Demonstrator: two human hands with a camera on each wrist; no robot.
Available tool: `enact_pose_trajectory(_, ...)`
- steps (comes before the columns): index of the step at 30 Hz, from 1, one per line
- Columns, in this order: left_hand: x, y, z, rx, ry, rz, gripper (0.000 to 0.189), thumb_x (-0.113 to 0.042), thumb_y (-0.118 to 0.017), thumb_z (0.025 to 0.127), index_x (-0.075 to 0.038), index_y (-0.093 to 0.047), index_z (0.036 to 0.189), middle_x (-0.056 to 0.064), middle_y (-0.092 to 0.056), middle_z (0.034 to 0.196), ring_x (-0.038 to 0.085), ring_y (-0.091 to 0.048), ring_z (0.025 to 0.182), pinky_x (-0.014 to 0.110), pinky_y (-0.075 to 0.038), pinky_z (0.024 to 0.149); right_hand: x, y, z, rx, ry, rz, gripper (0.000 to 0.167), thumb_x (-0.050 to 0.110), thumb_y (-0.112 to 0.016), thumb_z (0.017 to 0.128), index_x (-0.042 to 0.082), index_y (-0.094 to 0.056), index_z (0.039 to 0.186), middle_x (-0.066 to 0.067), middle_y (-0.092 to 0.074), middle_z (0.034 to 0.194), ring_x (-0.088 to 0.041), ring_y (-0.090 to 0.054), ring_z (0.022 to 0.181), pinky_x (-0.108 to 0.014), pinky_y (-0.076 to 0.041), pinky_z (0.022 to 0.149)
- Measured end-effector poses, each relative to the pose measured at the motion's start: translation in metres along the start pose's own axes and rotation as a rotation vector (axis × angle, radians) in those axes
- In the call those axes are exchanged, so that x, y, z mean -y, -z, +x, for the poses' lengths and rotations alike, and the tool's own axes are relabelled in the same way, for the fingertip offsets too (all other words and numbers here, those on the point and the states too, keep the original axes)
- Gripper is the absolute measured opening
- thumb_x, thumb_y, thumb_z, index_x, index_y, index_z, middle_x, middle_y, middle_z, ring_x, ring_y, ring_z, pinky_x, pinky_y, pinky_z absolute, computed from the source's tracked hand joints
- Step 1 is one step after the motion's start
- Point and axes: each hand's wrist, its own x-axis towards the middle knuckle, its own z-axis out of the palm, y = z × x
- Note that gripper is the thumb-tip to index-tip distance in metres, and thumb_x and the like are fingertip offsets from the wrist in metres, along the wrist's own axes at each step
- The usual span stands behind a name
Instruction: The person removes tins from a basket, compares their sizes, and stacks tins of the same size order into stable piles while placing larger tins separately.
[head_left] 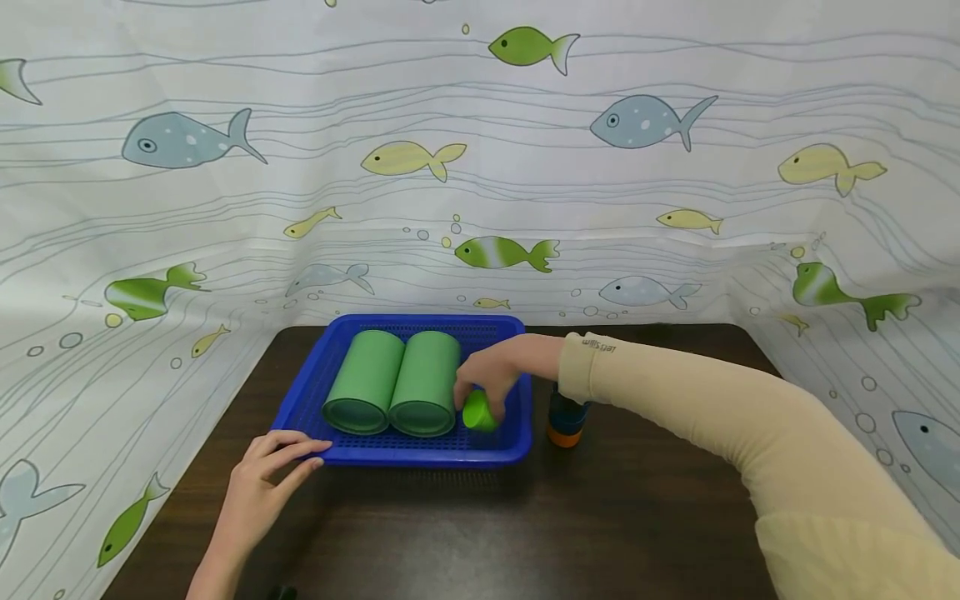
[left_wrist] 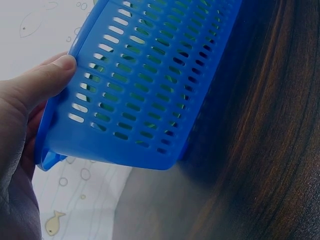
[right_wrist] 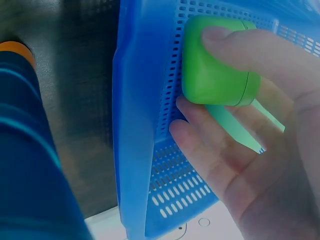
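A blue plastic basket point(head_left: 450, 457) with slotted walls rests on the dark table. My left hand point(head_left: 262, 475) pinches its front left rim; in the left wrist view the thumb point(left_wrist: 52, 75) presses the rim and the other fingers are mostly hidden behind it. Two pale green cylindrical cans point(head_left: 367, 375) lie side by side in the left and middle of the basket. Inside its right part, my right hand point(head_left: 495, 367) grips a small bright green container point(right_wrist: 215, 70) with rounded edges and a seam near one end. Whether the container touches the basket floor, I cannot tell.
Just right of the basket stands a dark blue cylinder point(head_left: 566, 417) with an orange end, partly hidden by my right sleeve point(head_left: 675, 383). A fish-patterned white curtain point(head_left: 480, 192) surrounds the table. A small dark object point(head_left: 283, 592) shows at the bottom edge.
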Motion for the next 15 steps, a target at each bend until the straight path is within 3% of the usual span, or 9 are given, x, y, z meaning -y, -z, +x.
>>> enact_pose_trajectory(8,-0.002,-0.001,0.0,0.011,0.017,0.006,0.041,0.011,-0.081,0.068,-0.016,-0.079,0.099,-0.004,-0.063,0.099,-0.006,-0.044,0.103,0.005,-0.031,0.092,0.0,-0.003,-0.016,-0.04,-0.029,-0.042,0.062,0.017,-0.079,0.084,0.019,-0.055,0.141,-0.005,-0.051,0.135,-0.017,-0.05,0.117,-0.031,-0.048,0.095)
enact_pose_trajectory(15,0.0,-0.001,-0.003,-0.006,-0.005,0.018,0.044,0.012,-0.082,0.065,-0.017,-0.079,0.098,-0.004,-0.063,0.097,-0.007,-0.044,0.103,0.005,-0.03,0.093,0.001,-0.009,-0.026,-0.083,-0.022,-0.009,0.059,0.016,-0.077,0.086,0.018,-0.055,0.14,-0.007,-0.048,0.144,-0.023,-0.047,0.131,-0.035,-0.048,0.098)
